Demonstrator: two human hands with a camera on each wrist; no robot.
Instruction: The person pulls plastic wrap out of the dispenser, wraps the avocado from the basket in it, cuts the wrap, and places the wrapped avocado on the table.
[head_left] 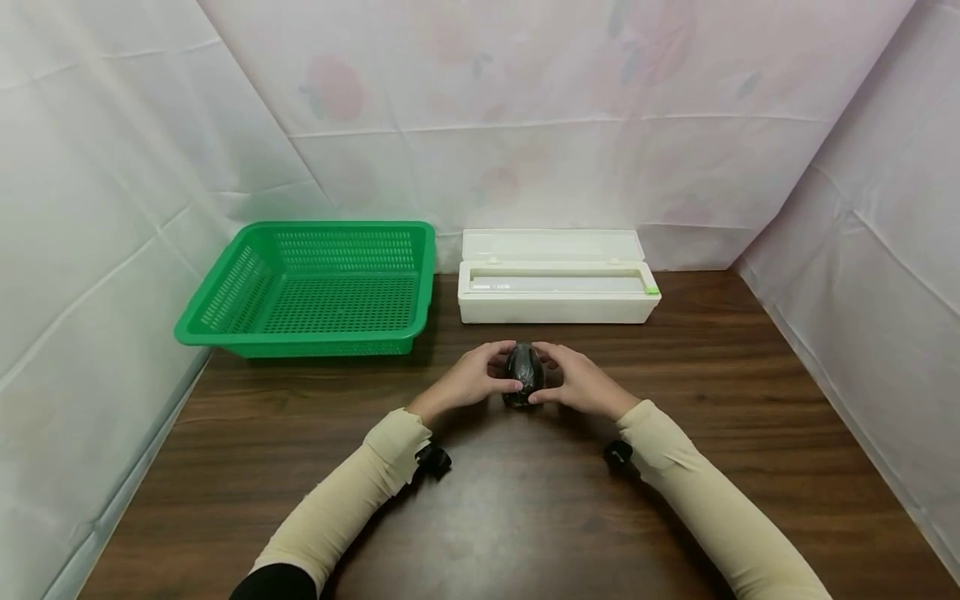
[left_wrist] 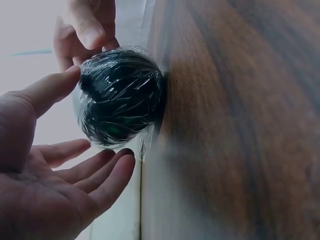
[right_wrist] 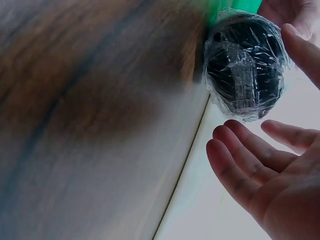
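Note:
In the head view a dark, egg-shaped thing (head_left: 523, 369) wrapped in clear cling film sits at mid-table. From the left, my left hand (head_left: 474, 377) cups it, thumb on the near side and fingers toward the far side. My right hand (head_left: 583, 385) mirrors this from the right. The left wrist view shows the left thumb tip at the wrinkled film (left_wrist: 120, 97), with the fingers curved along another side. In the right wrist view, a flat band of folded film (right_wrist: 244, 75) crosses the dark thing, between the right thumb and the fingertips.
A white cling film dispenser (head_left: 555, 312) with its lid raised stands just beyond the hands. Back left is a green slotted basket (head_left: 300, 345). White cloth walls (head_left: 525, 175) border the brown wooden table (head_left: 525, 533) at the back and sides.

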